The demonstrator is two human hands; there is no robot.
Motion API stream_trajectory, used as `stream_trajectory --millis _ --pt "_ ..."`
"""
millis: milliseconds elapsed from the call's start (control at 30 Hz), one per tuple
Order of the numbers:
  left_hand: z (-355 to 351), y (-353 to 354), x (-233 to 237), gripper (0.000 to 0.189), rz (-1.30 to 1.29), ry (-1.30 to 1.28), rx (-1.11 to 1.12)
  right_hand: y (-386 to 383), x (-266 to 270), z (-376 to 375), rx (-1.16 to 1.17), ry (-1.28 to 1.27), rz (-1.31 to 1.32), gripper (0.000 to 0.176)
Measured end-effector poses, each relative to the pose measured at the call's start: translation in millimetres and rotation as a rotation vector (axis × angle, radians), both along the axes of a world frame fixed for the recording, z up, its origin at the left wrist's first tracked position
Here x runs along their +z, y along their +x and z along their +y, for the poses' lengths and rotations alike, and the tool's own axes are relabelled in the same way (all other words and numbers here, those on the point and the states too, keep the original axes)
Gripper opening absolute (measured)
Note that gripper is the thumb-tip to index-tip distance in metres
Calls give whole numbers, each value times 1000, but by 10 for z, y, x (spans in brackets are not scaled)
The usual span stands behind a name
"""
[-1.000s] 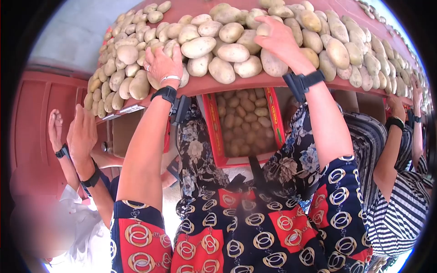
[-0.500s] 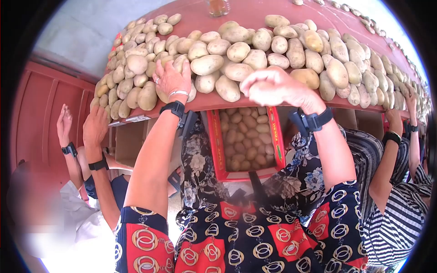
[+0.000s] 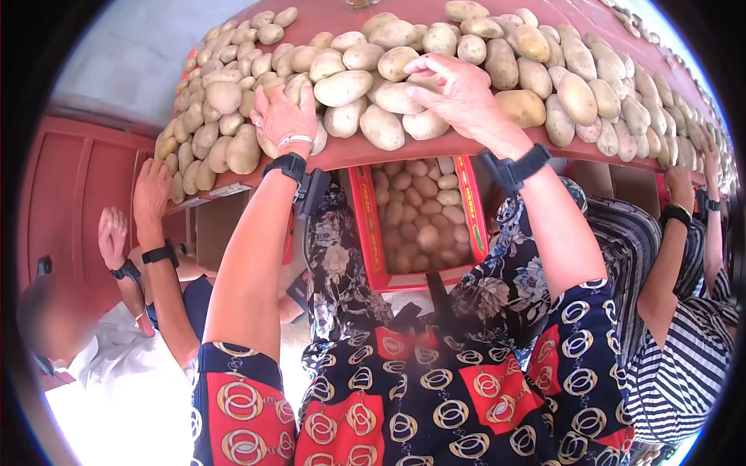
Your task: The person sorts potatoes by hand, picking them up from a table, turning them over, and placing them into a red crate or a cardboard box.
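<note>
A heap of pale potatoes (image 3: 342,88) covers the near side of the red table. My left hand (image 3: 284,123) lies over potatoes left of centre, fingers spread and pointing away from me. Further right, my right hand (image 3: 460,99) reaches over the pile, with thumb and fingers apart around the top of some potatoes. Its palm hides part of what lies beneath; no potato is lifted. Below the table edge, between my knees, stands a red cardboard box (image 3: 475,203) with many smaller potatoes (image 3: 426,208) inside.
The red table's edge (image 3: 342,159) runs just below both hands. At the left, another person's hand (image 3: 151,190) touches the table edge. A co-worker's hand (image 3: 681,186) is at the pile on the right. A cardboard box (image 3: 220,233) stands under the table at left.
My right hand has moved from above the table edge forward and left onto the pile. The pale blurred shape under it is gone. My left hand stays on the potatoes; the view has tilted slightly.
</note>
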State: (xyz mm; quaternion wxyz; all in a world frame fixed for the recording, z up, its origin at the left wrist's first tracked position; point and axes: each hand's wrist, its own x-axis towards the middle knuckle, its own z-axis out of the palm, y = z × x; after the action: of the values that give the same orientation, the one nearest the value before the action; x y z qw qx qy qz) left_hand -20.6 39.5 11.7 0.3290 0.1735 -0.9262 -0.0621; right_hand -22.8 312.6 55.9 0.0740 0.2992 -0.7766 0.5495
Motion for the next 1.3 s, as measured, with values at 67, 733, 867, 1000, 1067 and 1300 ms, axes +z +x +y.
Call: stream_trajectory --millis 67,733,867,1000,1067,1300 --pt "-225 -196 -292 54 40 -78 2 14 68 -45 -100 198 155 33" --pt "148 93 165 53 -11 44 8 7 82 -163 -16 295 -58 40" --pt "128 87 140 52 59 41 -12 8 236 -52 226 -558 -642 36" --pt "146 110 174 54 8 148 -9 64 259 23 432 -635 -786 23" --pt "129 108 152 53 28 134 -28 141 220 7 444 -397 -771 22" --pt "130 117 163 52 1 70 3 567 163 -118 738 382 -544 36"
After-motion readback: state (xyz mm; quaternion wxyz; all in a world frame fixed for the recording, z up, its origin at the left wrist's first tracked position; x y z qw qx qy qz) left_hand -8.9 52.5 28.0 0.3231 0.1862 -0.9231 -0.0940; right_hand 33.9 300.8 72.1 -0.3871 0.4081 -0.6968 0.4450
